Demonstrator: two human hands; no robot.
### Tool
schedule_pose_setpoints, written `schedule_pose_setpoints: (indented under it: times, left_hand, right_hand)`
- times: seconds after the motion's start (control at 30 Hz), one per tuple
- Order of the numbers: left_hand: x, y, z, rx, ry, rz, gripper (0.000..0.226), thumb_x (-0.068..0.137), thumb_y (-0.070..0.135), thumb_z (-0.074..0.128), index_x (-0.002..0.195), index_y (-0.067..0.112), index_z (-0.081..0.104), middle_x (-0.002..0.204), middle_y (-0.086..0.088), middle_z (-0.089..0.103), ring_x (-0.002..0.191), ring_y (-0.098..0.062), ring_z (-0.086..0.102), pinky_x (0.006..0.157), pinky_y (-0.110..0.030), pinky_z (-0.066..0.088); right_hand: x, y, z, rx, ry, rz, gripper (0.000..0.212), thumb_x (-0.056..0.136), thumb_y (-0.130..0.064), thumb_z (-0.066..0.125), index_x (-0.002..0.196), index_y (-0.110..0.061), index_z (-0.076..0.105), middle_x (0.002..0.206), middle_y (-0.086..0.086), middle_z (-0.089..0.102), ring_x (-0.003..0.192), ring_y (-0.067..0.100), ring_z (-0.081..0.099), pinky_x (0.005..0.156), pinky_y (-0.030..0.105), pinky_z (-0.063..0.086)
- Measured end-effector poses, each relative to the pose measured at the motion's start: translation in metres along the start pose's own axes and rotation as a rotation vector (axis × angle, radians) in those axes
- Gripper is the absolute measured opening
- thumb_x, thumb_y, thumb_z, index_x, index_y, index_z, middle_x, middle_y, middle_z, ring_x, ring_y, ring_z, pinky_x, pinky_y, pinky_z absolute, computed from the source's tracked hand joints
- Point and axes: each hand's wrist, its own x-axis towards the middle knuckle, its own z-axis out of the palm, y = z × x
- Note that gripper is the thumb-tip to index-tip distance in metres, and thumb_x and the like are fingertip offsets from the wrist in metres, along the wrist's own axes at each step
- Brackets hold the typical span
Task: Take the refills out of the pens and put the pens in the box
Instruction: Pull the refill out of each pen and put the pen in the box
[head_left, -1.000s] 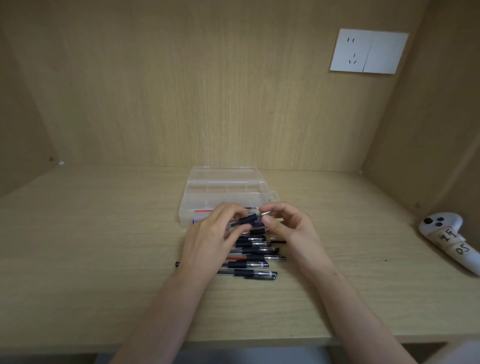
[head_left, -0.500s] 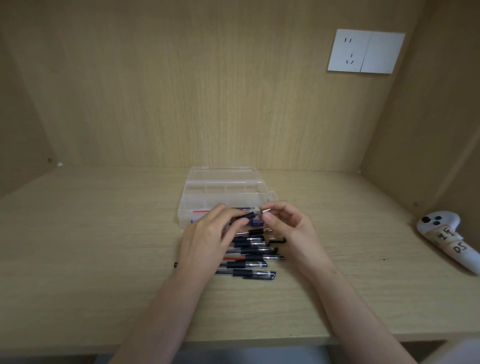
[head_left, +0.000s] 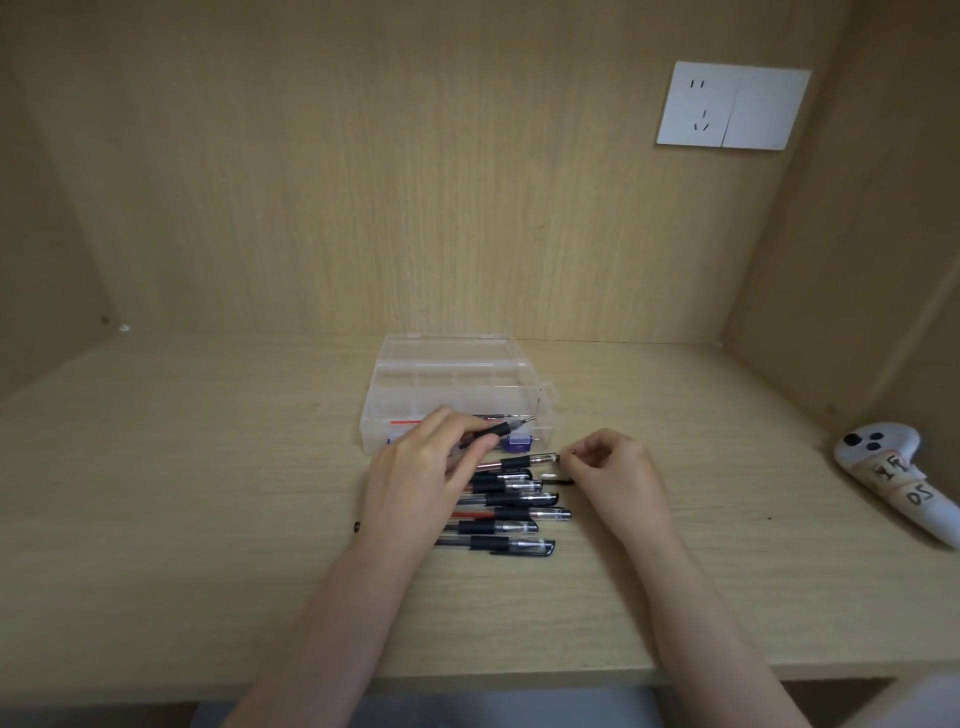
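One pen (head_left: 498, 430) is pinched in the left hand (head_left: 415, 478), held over the near edge of the clear box (head_left: 452, 364) with its tip pointing right, likely so the right hand (head_left: 615, 467) can work that end. That hand's fingers curl together beside the other pens (head_left: 511, 514) lying on the table (head_left: 208, 493); whether they pinch anything I cannot tell.

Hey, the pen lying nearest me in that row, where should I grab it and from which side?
Pinch the nearest pen at its black grip sleeve, coming from above and the near side. It lies flat and crosswise, with the next pen close behind, so the far side looks cramped.
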Motion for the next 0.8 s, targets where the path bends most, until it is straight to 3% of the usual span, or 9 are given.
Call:
schedule_pose_setpoints:
  times: [0.27, 0.37, 0.5, 0.57, 0.6, 0.67, 0.7, 0.8]
  left_hand:
    - [0.001, 0.000, 0.001, 0.010, -0.019, -0.005, 0.030, 0.088, 0.047, 0.045, 0.092, 0.026, 0.066, 0.081, 0.017, 0.057, 0.062, 0.001, 0.047, 0.052, -0.020, 0.042]
    - [0.001, 0.000, 0.001, 0.015, -0.029, 0.001, 0.032, 0.088, 0.048, 0.044, 0.092, 0.025, 0.066, 0.081, 0.018, 0.057, 0.065, 0.000, 0.048, 0.054, -0.017, 0.040]
    - [0.000, 0.001, 0.000, 0.002, -0.040, 0.003, 0.032, 0.088, 0.048, 0.044, 0.093, 0.025, 0.066, 0.082, 0.017, 0.058, 0.067, 0.000, 0.050, 0.054, -0.018, 0.042]
    - [0.001, 0.002, -0.001, -0.007, -0.047, 0.008, 0.033, 0.088, 0.048, 0.043, 0.095, 0.025, 0.065, 0.084, 0.017, 0.058, 0.066, 0.001, 0.051, 0.054, -0.018, 0.044]
    - [0.001, 0.002, -0.001, -0.013, -0.049, 0.009, 0.033, 0.089, 0.048, 0.043, 0.096, 0.025, 0.065, 0.085, 0.017, 0.059, 0.066, 0.001, 0.053, 0.054, -0.019, 0.045]
    - [0.001, 0.003, -0.002, -0.018, -0.045, 0.015, 0.032, 0.089, 0.047, 0.043, 0.097, 0.025, 0.064, 0.086, 0.016, 0.060, 0.067, 0.001, 0.054, 0.055, -0.020, 0.048]
    - [0.001, 0.003, -0.002, -0.019, -0.044, 0.018, 0.032, 0.089, 0.047, 0.043, 0.097, 0.025, 0.064, 0.087, 0.016, 0.061, 0.068, 0.001, 0.055, 0.055, -0.021, 0.048]
    - [0.001, 0.004, -0.001, -0.019, -0.065, 0.034, 0.031, 0.090, 0.047, 0.043, 0.098, 0.025, 0.063, 0.088, 0.017, 0.062, 0.071, 0.002, 0.055, 0.057, -0.019, 0.047]
  right_hand:
    - [0.002, 0.002, 0.000, -0.082, -0.024, -0.046, 0.003, 0.077, -0.023, 0.069, 0.076, -0.024, 0.070, 0.070, -0.012, 0.058, 0.087, 0.021, 0.060, 0.079, 0.033, 0.048]
    - [0.002, 0.003, 0.001, -0.069, -0.026, -0.034, 0.011, 0.081, -0.029, 0.065, 0.081, -0.021, 0.073, 0.081, -0.003, 0.065, 0.090, 0.023, 0.060, 0.083, 0.035, 0.048]
    - [-0.001, -0.008, -0.007, 0.185, 0.107, -0.062, 0.016, 0.088, -0.021, 0.058, 0.086, -0.015, 0.074, 0.083, -0.002, 0.068, 0.069, -0.003, 0.054, 0.063, 0.013, 0.040]
    - [-0.005, -0.016, -0.011, 0.407, 0.041, -0.090, 0.014, 0.088, -0.020, 0.060, 0.089, -0.020, 0.074, 0.084, -0.006, 0.069, 0.074, 0.005, 0.056, 0.066, 0.009, 0.042]
    - [-0.006, -0.019, -0.011, 0.515, -0.054, -0.094, 0.013, 0.087, -0.023, 0.062, 0.091, -0.023, 0.074, 0.088, -0.006, 0.070, 0.084, 0.016, 0.060, 0.080, 0.016, 0.047]
    - [-0.012, -0.024, -0.012, 0.639, -0.244, -0.110, 0.018, 0.082, -0.029, 0.068, 0.099, -0.026, 0.073, 0.100, -0.002, 0.072, 0.102, 0.036, 0.060, 0.096, 0.044, 0.048]
    - [-0.014, -0.026, -0.013, 0.671, -0.308, -0.126, 0.022, 0.079, -0.030, 0.072, 0.100, -0.025, 0.073, 0.103, 0.000, 0.072, 0.106, 0.039, 0.058, 0.098, 0.048, 0.046]
    - [-0.017, -0.033, -0.016, 0.758, -0.372, -0.119, 0.026, 0.073, -0.026, 0.074, 0.097, -0.018, 0.074, 0.102, 0.006, 0.073, 0.101, 0.032, 0.063, 0.096, 0.042, 0.047]
